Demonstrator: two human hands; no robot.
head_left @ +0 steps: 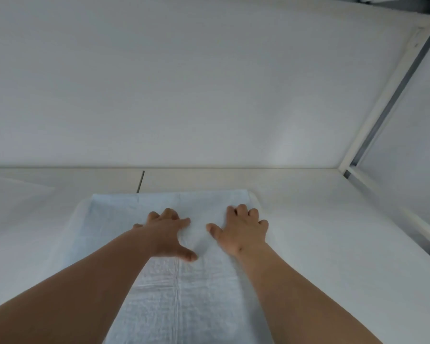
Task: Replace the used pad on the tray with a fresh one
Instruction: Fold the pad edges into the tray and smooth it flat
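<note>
Lay flat over the white tray (81, 207) on the white worktop (333, 244): a pale blue pad (179, 294), creased down its middle. Pressed palm-down on the pad's far half: left hand (168, 233), fingers spread, thumb out. Rested just beside it near the right edge: right hand (241, 230), fingers curled, nothing gripped.

Your 2 hands (168, 232) (241, 230) lie flat on the pad (179, 294), a clear gap between them. The white surface (320, 232) lies bare on both sides of the tray (81, 207). Ahead, the wall (184, 83) blocks reach; at right, a metal frame (387, 103) slants across.
</note>
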